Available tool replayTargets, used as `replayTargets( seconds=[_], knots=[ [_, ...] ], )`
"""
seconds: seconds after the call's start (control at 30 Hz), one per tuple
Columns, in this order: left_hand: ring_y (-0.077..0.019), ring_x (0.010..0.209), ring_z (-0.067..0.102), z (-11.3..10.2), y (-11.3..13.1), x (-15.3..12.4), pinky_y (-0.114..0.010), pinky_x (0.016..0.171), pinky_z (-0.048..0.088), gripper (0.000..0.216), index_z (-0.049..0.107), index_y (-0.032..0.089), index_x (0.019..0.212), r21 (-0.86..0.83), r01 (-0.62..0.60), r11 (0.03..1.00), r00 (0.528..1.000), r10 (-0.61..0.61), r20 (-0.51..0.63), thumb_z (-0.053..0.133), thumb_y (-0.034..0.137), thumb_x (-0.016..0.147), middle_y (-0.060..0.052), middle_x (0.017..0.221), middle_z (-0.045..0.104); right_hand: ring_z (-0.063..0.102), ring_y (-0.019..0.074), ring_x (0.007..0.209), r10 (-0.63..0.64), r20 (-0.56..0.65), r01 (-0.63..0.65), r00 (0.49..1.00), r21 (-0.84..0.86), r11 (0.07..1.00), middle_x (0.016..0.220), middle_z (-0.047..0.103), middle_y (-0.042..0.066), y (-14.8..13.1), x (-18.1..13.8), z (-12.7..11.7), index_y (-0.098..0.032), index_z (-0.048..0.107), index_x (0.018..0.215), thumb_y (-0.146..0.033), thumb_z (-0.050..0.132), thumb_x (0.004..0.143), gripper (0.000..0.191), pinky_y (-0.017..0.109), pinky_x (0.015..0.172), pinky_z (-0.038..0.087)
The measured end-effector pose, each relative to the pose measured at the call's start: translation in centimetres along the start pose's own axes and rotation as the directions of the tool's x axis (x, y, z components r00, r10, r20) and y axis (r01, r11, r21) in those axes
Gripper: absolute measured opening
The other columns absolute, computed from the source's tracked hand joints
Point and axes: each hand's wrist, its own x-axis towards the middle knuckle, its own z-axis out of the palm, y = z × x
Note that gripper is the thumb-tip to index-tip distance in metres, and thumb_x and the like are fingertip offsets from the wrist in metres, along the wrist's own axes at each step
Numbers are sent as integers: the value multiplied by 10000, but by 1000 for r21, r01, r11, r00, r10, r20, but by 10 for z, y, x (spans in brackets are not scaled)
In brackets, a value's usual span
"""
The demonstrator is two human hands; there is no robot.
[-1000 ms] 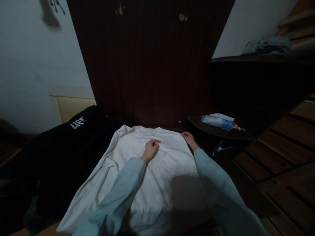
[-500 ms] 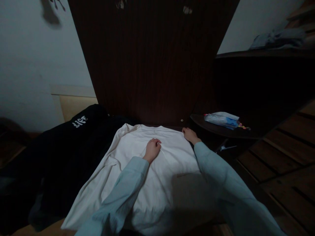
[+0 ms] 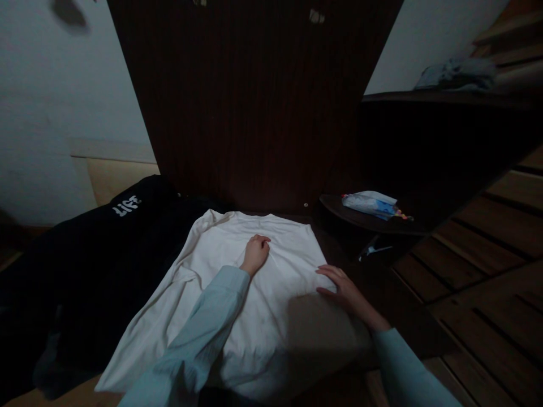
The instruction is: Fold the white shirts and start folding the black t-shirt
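A white long-sleeved shirt (image 3: 280, 282) lies spread out in front of me, with creases running from its middle. My left hand (image 3: 256, 252) rests on its upper middle, fingers curled together and closed on the cloth; the fingertips are partly hidden. Along the shirt's right edge, my right hand (image 3: 339, 285) touches the fabric with thumb and fingers apart. One sleeve (image 3: 148, 316) of the shirt stretches down the left side toward me. A shadow covers the shirt's lower right part.
Black clothing (image 3: 114, 243) with white lettering is heaped on the left. A dark wooden panel (image 3: 254, 113) rises behind the shirt. On the right, a small rounded shelf (image 3: 335, 210) holds a white and blue plastic packet (image 3: 369, 203). Wooden slats (image 3: 479, 282) lie beyond it.
My right hand has left the shirt's upper right corner and come down its right edge toward me, its fingers now spread. My left hand stays in place on the cloth. The view has shifted slightly.
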Motion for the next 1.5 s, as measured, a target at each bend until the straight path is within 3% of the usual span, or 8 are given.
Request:
replayTargets(
  seconds=[0.13, 0.37, 0.5, 0.73, 0.93, 1.13, 1.3, 1.5],
  knots=[
    [-182, 881, 563, 0, -1, 0, -303, 853, 423, 298, 679, 140, 892, -5, 0, 1000, 1000, 0, -6, 434, 94, 727, -73, 880, 631, 536, 241, 1066, -80, -117, 64, 990, -132, 989, 1148, 583, 126, -3, -15, 17, -182, 590, 1061, -349, 538, 775, 336, 419, 885, 437],
    [-181, 873, 563, 0, -1, 0, -301, 847, 425, 304, 681, 136, 893, -9, -8, 1000, 1000, 8, -4, 433, 89, 723, -74, 870, 627, 582, 192, 996, -281, -95, 265, 955, -153, 952, 1023, 653, 70, -17, -15, 8, -217, 636, 935, -238, 503, 810, 184, 371, 853, 459],
    [-177, 866, 561, 2, -3, 1, -301, 847, 426, 304, 679, 145, 892, -15, -7, 1000, 1000, 7, -8, 432, 90, 723, -65, 859, 622, 625, 181, 868, -273, -134, 241, 953, -218, 946, 905, 686, 60, -23, -13, 9, -210, 658, 862, -239, 471, 838, 190, 352, 781, 480],
    [-177, 877, 553, 2, -2, 1, -304, 843, 426, 283, 651, 145, 930, -47, -13, 999, 1000, 12, -16, 439, 121, 746, -65, 894, 597, 613, 187, 846, -237, -110, 211, 965, -209, 955, 883, 681, 64, -36, -11, 4, -208, 656, 879, -256, 437, 854, 226, 358, 759, 479],
    [-174, 856, 551, -1, 0, 0, -302, 810, 435, 276, 629, 145, 961, -42, -17, 999, 1000, 18, 20, 463, 135, 741, -64, 898, 574, 592, 199, 895, -250, -19, 242, 968, -189, 952, 934, 662, 74, -41, -12, 0, -207, 630, 933, -277, 462, 839, 206, 373, 793, 465],
    [-178, 845, 546, -3, 1, -2, -310, 822, 430, 265, 642, 154, 937, 6, -50, 999, 998, 49, 44, 485, 122, 726, -57, 856, 576, 579, 203, 892, -286, 59, 291, 957, -250, 923, 973, 640, 78, -72, -9, 12, -195, 591, 1006, -222, 464, 831, 218, 377, 794, 474],
    [-181, 858, 552, -1, 0, -1, -309, 835, 428, 265, 649, 131, 916, -29, -30, 999, 999, 31, 27, 460, 97, 735, -71, 867, 585, 595, 192, 796, -308, -39, 291, 950, -240, 926, 879, 653, 86, -86, -8, 34, -176, 611, 916, -186, 406, 855, 214, 344, 694, 511],
    [-165, 817, 560, 0, 1, 0, -286, 791, 443, 255, 646, 132, 908, -112, -1, 994, 1000, -2, -29, 451, 105, 746, -68, 878, 582, 627, 191, 784, -311, -132, 282, 941, -205, 937, 865, 675, 80, -83, -11, 30, -182, 623, 917, -193, 378, 873, 248, 339, 689, 527]
  ],
)
